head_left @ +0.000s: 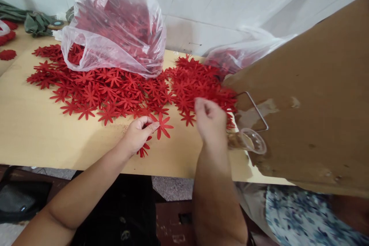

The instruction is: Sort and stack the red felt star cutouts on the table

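Between the thumb and fingers of my left hand (138, 133) is a red flower-shaped cutout (164, 126) with several narrow petals. More red petals (143, 149) show just below that hand, partly hidden by it. My right hand (212, 121), slightly blurred, is closed in a pinch at the front of the right-hand pile of red cutouts (188, 84); whatever lies between its fingertips cannot be made out. A wider pile of red cutouts (92, 94) spreads behind and to the left of my left hand.
A clear plastic bag (115, 23) full of red cutouts sits on the left pile. Another bag (242, 52) lies behind the cardboard sheet (314, 96) at right. Beside my right arm are a plastic cup (253, 141) and bent metal wire (257, 110). A person's patterned sleeve (302, 215) shows lower right.
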Tool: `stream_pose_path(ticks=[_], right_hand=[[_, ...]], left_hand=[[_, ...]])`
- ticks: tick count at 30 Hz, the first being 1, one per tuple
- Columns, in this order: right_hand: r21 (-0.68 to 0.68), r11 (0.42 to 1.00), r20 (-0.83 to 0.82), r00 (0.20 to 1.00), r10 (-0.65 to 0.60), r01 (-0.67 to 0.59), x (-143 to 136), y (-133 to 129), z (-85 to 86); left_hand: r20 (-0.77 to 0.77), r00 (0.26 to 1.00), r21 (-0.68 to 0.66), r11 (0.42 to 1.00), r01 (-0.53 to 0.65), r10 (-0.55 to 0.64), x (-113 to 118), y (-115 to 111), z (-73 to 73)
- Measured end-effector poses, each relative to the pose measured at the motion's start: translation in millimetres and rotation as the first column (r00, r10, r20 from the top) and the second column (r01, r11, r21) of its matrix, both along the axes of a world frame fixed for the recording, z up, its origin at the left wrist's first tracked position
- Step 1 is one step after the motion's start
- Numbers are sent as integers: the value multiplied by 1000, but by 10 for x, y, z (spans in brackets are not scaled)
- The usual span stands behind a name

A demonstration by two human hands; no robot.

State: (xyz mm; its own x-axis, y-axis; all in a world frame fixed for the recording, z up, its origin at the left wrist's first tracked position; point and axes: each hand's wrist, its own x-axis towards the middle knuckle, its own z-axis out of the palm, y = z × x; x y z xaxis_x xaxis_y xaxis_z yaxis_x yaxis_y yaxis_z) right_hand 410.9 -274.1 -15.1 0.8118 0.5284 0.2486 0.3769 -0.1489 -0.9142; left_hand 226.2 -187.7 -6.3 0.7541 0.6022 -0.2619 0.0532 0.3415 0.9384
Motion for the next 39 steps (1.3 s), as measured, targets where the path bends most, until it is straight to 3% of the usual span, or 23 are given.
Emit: stream_pose_path(ticks=[1, 3, 5, 8, 12, 17, 20, 30, 32, 36, 39], right_hand=[[-13, 995, -76, 992, 99, -100, -220, -1, 22], [14, 920, -273, 884, 379, -391, -606, 21, 42], [88, 870, -391, 787, 477, -484, -854, 59, 36], [175, 877, -436, 763, 477, -448, -955, 100, -3], [178, 915, -380, 832, 403, -362, -898, 89, -52], [136, 962, -309, 912, 269, -237, -863, 38, -45], [78, 971, -271, 932, 239, -226, -823, 20, -35], [38, 996, -227, 970, 86, -80, -695, 42, -172], [68, 994, -263, 960, 98, -83, -700, 48, -170], [222, 960, -343, 908, 241, -171, -749, 66, -149], [233, 956, -377, 891, 255, -175, -793, 69, -163]], left_hand=[[0, 1000, 27, 1000, 7, -7, 0, -1, -5], [12, 1000, 107, 994, 11, -13, -2, -1, -21], [26, 1000, 198, 980, -4, -1, -7, 3, -42], [32, 999, 326, 945, -28, 18, -16, 3, -68], [4, 999, 421, 906, -36, 38, -24, -11, -81], [31, 996, 315, 944, -93, 88, -13, -20, -102], [23, 998, 275, 960, -57, 52, -5, -20, -107], [-26, 1000, 283, 959, -6, 14, -11, -25, -52], [-30, 999, 287, 958, -2, 11, -8, -27, -71], [2, 1000, 302, 953, -12, 12, 4, -32, -115], [12, 1000, 291, 957, 1, -4, 8, -42, -115]])
